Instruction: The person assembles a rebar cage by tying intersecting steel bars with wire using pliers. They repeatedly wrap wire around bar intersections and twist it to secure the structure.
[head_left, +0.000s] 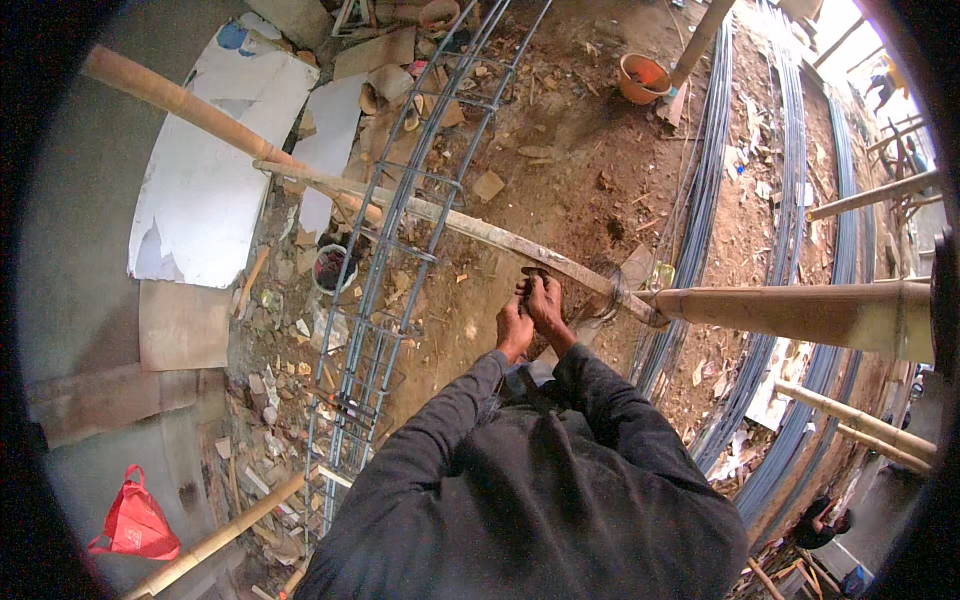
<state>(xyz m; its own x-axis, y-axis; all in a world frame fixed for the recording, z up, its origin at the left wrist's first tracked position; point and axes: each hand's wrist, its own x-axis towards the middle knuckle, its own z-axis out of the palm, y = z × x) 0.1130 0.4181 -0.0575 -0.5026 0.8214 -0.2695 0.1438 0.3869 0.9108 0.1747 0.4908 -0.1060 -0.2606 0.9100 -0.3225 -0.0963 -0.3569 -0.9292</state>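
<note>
Both my hands are together in front of me, just short of a long wooden pole (480,233). My left hand (514,330) is closed, its fingers curled close against the right; what it holds is hidden. My right hand (547,303) is closed around a small dark tool (535,271), whose end juts out beyond the fingers near the pole. Its exact kind is too small to make out. To the left, a long rebar cage (440,190) with square stirrups rests across the pole.
Bundles of long steel bars (705,170) run along the right. A thick bamboo pole (800,315) reaches in from the right. An orange bucket (643,80) stands on the dirt ahead. White sheets (220,150), a pale bucket (334,268), rubble and a red bag (140,520) lie left.
</note>
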